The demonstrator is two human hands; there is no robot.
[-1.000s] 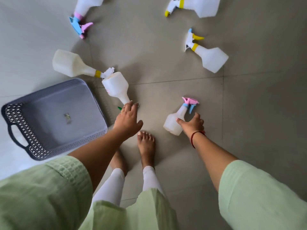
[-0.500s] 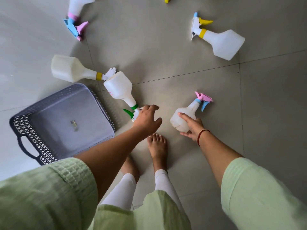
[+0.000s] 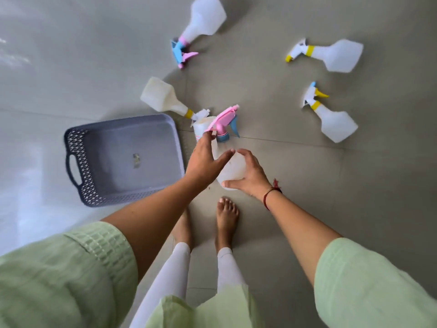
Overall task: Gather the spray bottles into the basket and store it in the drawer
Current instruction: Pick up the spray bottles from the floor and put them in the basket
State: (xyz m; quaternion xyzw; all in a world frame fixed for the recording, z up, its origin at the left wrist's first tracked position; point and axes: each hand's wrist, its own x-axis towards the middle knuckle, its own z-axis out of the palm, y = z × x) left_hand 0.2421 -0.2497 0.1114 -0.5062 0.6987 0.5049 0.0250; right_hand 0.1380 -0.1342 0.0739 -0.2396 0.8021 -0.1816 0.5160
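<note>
Floor: large grey tiles, smooth, soft satin sheen, brighter glare at left; thin grout lines. Basket: grey-lilac moulded plastic, matt, smooth solid floor, perforated lattice walls. Held spray bottle: translucent white plastic, semi-matt body; trigger head in opaque pink and blue plastic, slightly glossy. Yellowish bottle on floor: cloudier, cream-tinted plastic, dull. Bottles at right and upper right: same frosted white plastic, with yellow plastic collars. Pink-collared bottle at top: blurred, plastic. Sleeves: pale green woven cloth, matt, a fine raised check near the left cuff. Leggings: white smooth cloth. Wrist thread: red cord.
</note>
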